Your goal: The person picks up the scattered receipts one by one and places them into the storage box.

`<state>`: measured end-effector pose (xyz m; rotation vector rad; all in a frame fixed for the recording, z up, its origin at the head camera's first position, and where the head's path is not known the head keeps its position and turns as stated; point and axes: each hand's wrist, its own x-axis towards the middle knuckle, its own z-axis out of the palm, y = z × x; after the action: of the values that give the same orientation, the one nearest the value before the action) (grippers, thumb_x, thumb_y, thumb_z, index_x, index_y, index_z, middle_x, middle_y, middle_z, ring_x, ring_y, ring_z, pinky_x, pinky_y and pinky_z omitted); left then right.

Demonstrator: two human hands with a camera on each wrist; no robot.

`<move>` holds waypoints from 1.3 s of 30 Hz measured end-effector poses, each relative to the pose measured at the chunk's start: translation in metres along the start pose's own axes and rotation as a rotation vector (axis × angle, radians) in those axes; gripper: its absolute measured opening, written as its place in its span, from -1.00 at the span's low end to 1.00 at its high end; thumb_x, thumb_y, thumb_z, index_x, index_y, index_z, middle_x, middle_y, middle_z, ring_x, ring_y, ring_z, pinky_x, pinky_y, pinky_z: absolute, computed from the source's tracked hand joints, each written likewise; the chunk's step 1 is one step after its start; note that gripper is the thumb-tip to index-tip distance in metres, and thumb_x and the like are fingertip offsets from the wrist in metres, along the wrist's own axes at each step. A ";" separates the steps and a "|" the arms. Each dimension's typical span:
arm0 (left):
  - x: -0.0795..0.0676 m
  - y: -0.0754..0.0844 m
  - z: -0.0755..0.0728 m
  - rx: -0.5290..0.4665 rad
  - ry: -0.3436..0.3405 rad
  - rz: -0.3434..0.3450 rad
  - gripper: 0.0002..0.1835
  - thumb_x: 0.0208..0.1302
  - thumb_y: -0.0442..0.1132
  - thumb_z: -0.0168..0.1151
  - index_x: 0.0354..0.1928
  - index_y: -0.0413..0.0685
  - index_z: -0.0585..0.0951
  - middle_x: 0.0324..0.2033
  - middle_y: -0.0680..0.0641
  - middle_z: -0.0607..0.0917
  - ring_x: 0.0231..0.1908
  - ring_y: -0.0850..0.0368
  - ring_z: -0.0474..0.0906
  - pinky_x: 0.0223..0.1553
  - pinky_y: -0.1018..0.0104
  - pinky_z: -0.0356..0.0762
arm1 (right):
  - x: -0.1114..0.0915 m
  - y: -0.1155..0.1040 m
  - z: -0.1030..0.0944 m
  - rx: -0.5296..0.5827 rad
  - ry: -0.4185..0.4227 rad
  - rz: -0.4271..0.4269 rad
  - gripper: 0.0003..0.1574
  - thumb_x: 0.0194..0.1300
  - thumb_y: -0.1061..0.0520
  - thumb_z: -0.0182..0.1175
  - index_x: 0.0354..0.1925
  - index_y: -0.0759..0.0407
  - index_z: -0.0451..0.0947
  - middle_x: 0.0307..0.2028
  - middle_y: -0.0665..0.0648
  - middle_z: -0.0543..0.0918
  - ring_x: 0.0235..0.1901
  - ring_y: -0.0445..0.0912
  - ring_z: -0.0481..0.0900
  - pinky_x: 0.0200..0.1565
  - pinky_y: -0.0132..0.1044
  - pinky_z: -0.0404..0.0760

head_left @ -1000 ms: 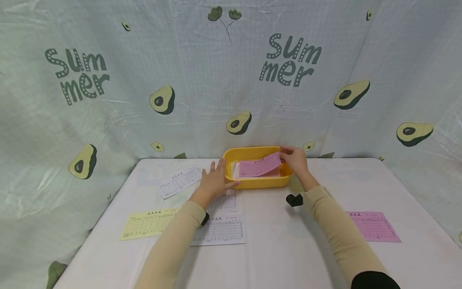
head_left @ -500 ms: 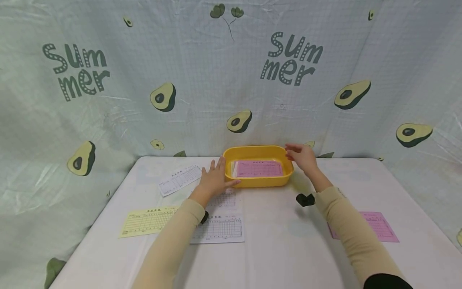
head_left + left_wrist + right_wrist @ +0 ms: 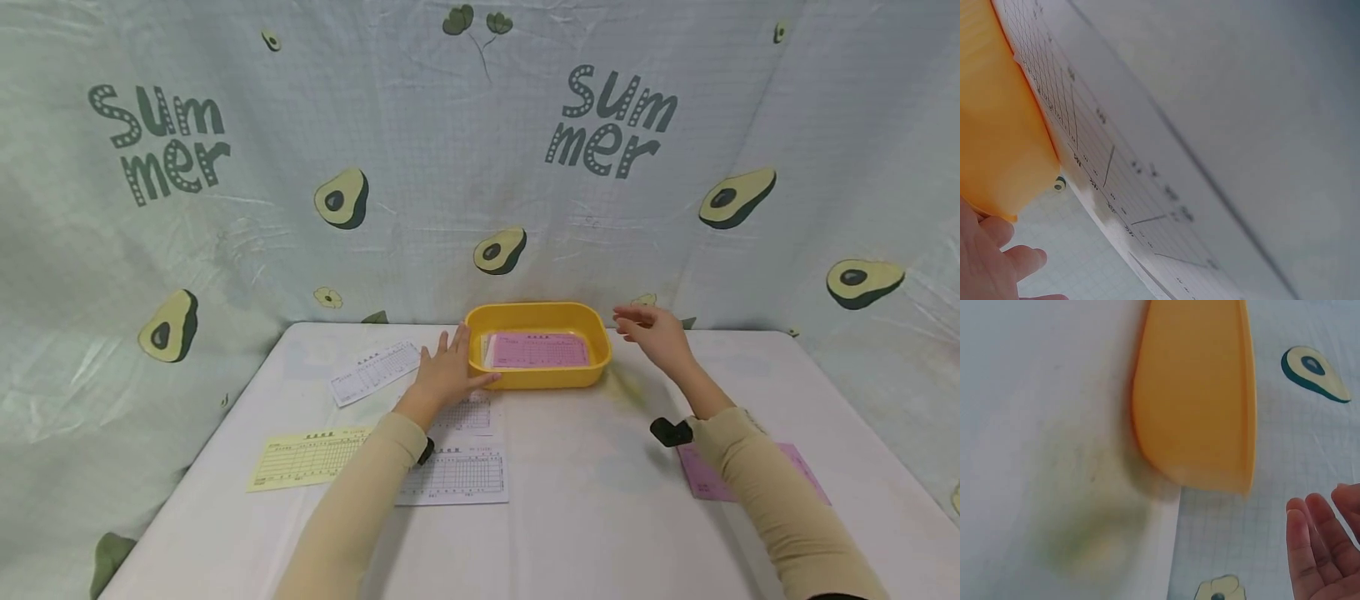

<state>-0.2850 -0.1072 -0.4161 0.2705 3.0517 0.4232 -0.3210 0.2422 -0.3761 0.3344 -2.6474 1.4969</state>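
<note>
A yellow plastic basket (image 3: 543, 379) stands at the back of the table. In it lies a pink printed slip (image 3: 540, 350), with edges of paler slips showing at its left. My left hand (image 3: 444, 375) rests against the basket's left end, fingers spread and thumb along the front rim. To the right of the basket, clear of its rim, my right hand (image 3: 656, 337) hovers with loosely bent fingers and holds nothing. The right wrist view shows its fingers (image 3: 1300, 540) apart from the basket's end.
Left of the basket lie a tilted white slip (image 3: 375, 373), a yellow slip (image 3: 307, 460) and white slips (image 3: 461, 479) partly under my left arm. Another pink slip (image 3: 705, 479) lies at right, partly behind my right sleeve. A printed curtain (image 3: 420, 167) hangs behind the table.
My right hand let go of the pink slip, which now lies flat in the basket. That hand then moved right, away from the rim. My left hand stayed on the basket.
</note>
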 end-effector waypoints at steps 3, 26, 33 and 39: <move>0.000 0.001 -0.001 0.006 0.001 0.004 0.25 0.30 0.49 0.11 0.63 -0.22 -0.21 0.61 -0.19 -0.07 0.57 -0.25 -0.15 0.46 -0.36 -0.18 | -0.011 0.006 -0.010 0.003 0.008 -0.018 -0.46 0.58 0.07 0.12 0.32 0.41 0.48 0.18 0.43 0.61 -0.07 -0.11 0.68 -0.01 -0.38 0.67; 0.001 0.000 0.000 0.003 -0.010 -0.003 0.25 0.30 0.49 0.11 0.64 -0.20 -0.21 0.62 -0.18 -0.07 0.58 -0.24 -0.18 0.47 -0.36 -0.19 | -0.073 0.040 -0.084 -0.423 -0.148 -0.108 -0.55 0.53 0.17 0.18 0.24 0.42 0.54 0.09 0.42 0.67 0.05 0.31 0.63 -0.06 -0.10 0.68; 0.000 0.000 0.002 -0.016 -0.019 -0.007 0.24 0.31 0.48 0.12 0.64 -0.20 -0.22 0.61 -0.19 -0.06 0.58 -0.24 -0.17 0.47 -0.35 -0.20 | -0.090 0.054 -0.106 -0.454 -0.206 -0.052 -0.55 0.49 0.18 0.22 0.21 0.45 0.55 0.06 0.44 0.67 0.07 0.36 0.62 -0.05 -0.08 0.71; 0.001 0.001 0.001 -0.006 -0.011 -0.003 0.24 0.30 0.49 0.11 0.64 -0.20 -0.20 0.61 -0.19 -0.06 0.58 -0.25 -0.16 0.47 -0.36 -0.21 | -0.102 0.069 -0.123 -0.488 -0.246 0.013 -0.55 0.46 0.21 0.24 0.18 0.50 0.54 0.03 0.48 0.65 0.04 0.43 0.59 -0.01 0.26 0.64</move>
<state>-0.2860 -0.1058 -0.4168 0.2669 3.0396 0.4295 -0.2420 0.3968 -0.3881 0.4809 -3.0870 0.8049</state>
